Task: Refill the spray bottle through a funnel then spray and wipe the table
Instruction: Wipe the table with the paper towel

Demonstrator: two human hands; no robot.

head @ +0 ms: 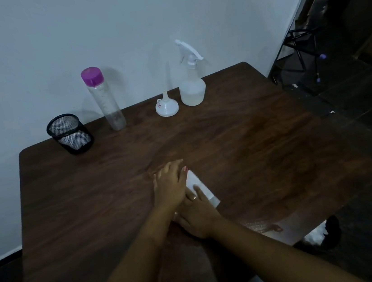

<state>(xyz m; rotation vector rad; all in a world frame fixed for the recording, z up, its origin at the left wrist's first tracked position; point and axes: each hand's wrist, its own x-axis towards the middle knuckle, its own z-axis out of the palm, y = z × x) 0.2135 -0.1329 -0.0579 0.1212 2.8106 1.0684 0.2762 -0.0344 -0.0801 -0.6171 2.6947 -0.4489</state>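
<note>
While left hand [169,185] and right hand [197,218] press flat-fingered, the folded cloth [195,179] lies diagonal — far-left to near-right.

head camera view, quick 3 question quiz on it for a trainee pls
1. True or false: the funnel sits in the neck of the spray bottle.
2. Pick one: the left hand and right hand press flat on A) a white cloth, B) a sponge, C) a book.
3. Fill in: the tall bottle between the mesh cup and the funnel has a ____ cap.

Key
1. False: it stands wide end down on the table, beside the spray bottle.
2. A
3. purple
</note>
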